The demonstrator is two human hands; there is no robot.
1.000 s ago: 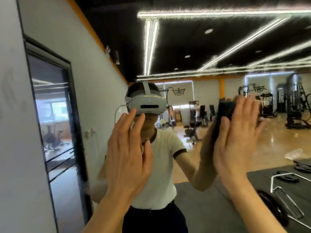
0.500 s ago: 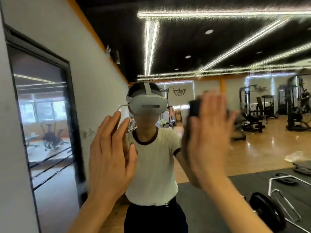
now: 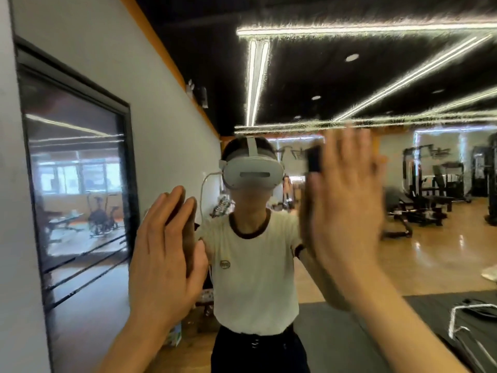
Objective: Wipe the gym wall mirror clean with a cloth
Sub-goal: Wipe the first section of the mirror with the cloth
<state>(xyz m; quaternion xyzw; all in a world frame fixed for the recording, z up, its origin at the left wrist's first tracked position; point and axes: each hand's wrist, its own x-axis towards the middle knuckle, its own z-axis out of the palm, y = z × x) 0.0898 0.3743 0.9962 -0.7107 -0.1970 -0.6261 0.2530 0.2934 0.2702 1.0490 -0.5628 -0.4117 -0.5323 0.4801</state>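
Gym lights and machines shine back from the big wall mirror (image 3: 403, 251), which fills most of the view, right in front of the person; a dark cloth (image 3: 313, 160) is pressed against the glass, up high, beside the reflected headset.

My guess is that the wiping step is going on now, because the right hand (image 3: 347, 211) looks blurry, as if it is sliding over the glass; only a small dark corner of the cloth peeks out past the fingers, so most of it is hidden behind the palm. That hand is spread wide and flat, with straight fingers pushing the cloth onto the mirror; it does not curl around it.

The left hand (image 3: 164, 262) is lower and to the side, well apart from the cloth; it is open too, fingers straight and close together; it holds nothing; it looks laid on the glass, maybe to steady the body, but I cannot tell for sure if it touches.

Next, I think the right hand needs to keep the cloth flat and push it across parts not yet rubbed; the cloth could slip out, since nothing grips it.

A dark-framed window (image 3: 78, 184) sits in the grey wall on the left; a black floor mat (image 3: 363, 340) shows low in the mirror.
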